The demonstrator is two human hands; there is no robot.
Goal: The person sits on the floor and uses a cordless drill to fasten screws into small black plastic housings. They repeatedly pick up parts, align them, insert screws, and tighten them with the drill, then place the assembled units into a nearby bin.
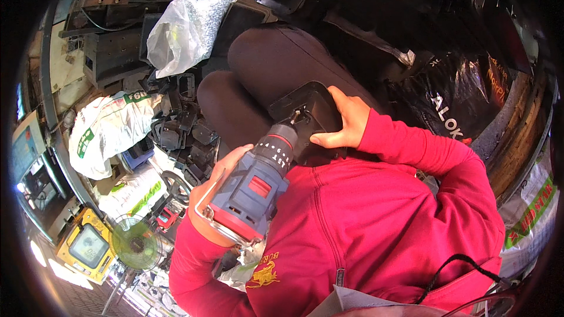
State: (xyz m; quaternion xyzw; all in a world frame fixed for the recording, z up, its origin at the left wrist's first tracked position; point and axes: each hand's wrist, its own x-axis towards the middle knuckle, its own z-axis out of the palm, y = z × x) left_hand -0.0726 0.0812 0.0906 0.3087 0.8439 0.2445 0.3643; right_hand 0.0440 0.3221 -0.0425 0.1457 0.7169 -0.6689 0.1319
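A blue-grey and red cordless drill sits in my left hand, whose fingers wrap round its grip, largely hidden behind the body. The drill's tip meets a black plastic part with a flat flange, near a small metal fitting in its middle. My right hand clasps that part by its right edge, thumb on the near side and fingers behind. The part rests against my lap, over dark trousers. Exactly what the drill's bit touches is too small to tell.
A clear plastic bag of small shiny pieces lies beyond my knees. Many black parts are heaped at left, beside white sacks. A green fan and a yellow scale stand lower left. A black plastic bag lies right.
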